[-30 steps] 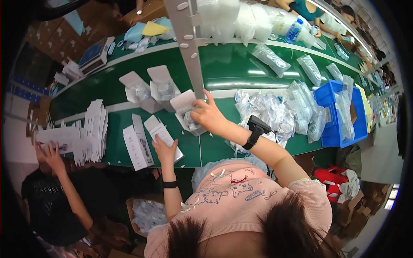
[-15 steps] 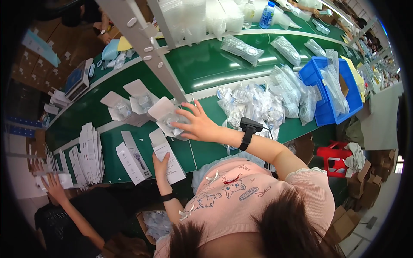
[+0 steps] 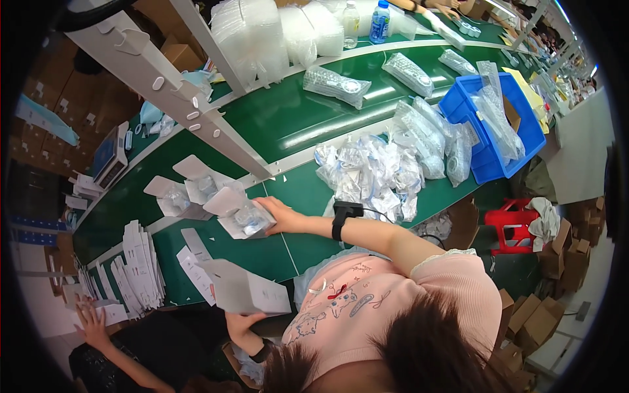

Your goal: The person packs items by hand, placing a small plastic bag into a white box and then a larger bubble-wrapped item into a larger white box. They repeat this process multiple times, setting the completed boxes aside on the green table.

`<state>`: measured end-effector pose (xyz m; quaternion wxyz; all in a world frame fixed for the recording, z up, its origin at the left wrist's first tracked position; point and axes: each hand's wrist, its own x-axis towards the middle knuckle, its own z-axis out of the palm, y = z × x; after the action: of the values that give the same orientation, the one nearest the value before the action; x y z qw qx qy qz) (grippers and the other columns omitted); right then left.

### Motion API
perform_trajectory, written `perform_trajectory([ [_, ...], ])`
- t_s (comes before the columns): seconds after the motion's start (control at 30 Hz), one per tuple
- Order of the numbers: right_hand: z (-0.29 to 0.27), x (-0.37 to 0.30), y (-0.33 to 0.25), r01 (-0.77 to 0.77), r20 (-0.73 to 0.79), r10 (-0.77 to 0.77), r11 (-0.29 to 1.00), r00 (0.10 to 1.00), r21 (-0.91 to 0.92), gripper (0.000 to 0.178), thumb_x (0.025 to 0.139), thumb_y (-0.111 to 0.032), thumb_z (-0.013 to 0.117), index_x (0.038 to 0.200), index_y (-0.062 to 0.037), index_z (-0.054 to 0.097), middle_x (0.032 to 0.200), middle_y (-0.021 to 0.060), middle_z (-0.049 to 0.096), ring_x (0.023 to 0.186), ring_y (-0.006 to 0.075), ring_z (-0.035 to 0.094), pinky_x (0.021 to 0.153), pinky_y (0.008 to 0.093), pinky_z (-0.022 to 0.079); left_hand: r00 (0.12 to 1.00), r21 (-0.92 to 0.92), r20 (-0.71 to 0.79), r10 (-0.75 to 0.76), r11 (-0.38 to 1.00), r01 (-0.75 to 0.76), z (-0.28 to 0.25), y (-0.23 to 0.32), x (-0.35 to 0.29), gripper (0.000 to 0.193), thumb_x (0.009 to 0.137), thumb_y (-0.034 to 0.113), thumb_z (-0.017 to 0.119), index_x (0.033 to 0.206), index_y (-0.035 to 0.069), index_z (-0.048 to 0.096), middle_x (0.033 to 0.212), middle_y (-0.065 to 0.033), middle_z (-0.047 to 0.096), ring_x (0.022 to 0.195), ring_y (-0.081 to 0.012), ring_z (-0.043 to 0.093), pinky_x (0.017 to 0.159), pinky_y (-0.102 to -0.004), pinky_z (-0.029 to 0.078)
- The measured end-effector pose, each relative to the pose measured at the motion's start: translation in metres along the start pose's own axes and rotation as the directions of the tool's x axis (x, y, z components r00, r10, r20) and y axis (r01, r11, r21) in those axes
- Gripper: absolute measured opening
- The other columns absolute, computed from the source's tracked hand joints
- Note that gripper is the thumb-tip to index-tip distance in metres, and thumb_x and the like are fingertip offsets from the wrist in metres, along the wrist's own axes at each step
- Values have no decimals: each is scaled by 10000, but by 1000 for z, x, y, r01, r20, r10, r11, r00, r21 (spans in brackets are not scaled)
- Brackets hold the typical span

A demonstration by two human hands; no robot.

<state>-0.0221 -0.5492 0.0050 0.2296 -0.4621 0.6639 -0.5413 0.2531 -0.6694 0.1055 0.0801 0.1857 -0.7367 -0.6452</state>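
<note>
My left hand (image 3: 244,322) grips a white carton (image 3: 252,288) from below, near the front edge of the table. The carton is tilted with its large flap up, and most of my fingers are hidden behind it. My right hand (image 3: 283,216) is closed on the right side of an open white box (image 3: 230,226). A clear plastic bag (image 3: 247,217) with something inside sits in that box. Beyond it stand two more open boxes (image 3: 203,188) (image 3: 173,196), each with a clear bag inside. A flat printed carton (image 3: 195,272) lies left of my left hand.
A heap of small white packets (image 3: 370,170) lies right of my right hand, beside bubble-wrapped packs (image 3: 419,141) and a blue bin (image 3: 481,164). A metal post (image 3: 196,111) rises at the table's back. Stacked flat cartons (image 3: 141,262) and a co-worker's hand (image 3: 92,324) are at left.
My left hand has raised the white carton off the table and brought it nearer to me, turning it. My right hand has gone from above the open box to its right side. The view has shifted.
</note>
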Motion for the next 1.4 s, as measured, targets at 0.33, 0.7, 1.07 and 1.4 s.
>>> perform_trajectory([
  [0.33, -75, 9, -14, -168, 358, 278, 936, 891, -309, 670, 634, -132, 707, 1236, -44, 425, 1214, 182, 461, 1117, 302, 454, 917, 355, 387, 921, 7, 236, 309, 947, -320, 140, 85, 114, 1049, 483, 319, 841, 1268, 70, 191, 1207, -127, 338, 1082, -226, 419, 877, -368, 385],
  [0.7, -296, 105, 83, -510, -527, 34, 310, 849, -803, 630, 676, -127, 640, 1245, -230, 391, 1081, 155, 528, 913, 331, 546, 759, 389, 462, 871, 401, -159, 464, 837, -373, 191, 18, 205, 1007, 492, 157, 832, 1273, 183, 198, 1220, -194, 223, 1094, -386, 362, 894, -466, 358],
  [1.07, -306, 79, 43, 5, -441, -295, 835, 848, -550, 805, 684, -11, 614, 1348, -176, 189, 1123, 119, 463, 961, 270, 530, 776, 389, 475, 925, 468, -41, 378, 825, -316, 180, 38, 213, 899, 519, 146, 820, 1208, 115, 243, 1225, -201, 320, 1133, -324, 377, 933, -397, 335],
  [1.4, -172, 16, -107, 293, -820, 321, 821, 474, 490, 571, 734, -76, 634, 1208, -68, 317, 1099, 116, 445, 999, 233, 471, 859, 345, 413, 915, 214, -221, 336, 933, -291, 203, 14, 205, 778, 539, 97, 816, 1056, 67, 235, 1220, -254, 342, 1052, -375, 450, 876, -399, 382],
])
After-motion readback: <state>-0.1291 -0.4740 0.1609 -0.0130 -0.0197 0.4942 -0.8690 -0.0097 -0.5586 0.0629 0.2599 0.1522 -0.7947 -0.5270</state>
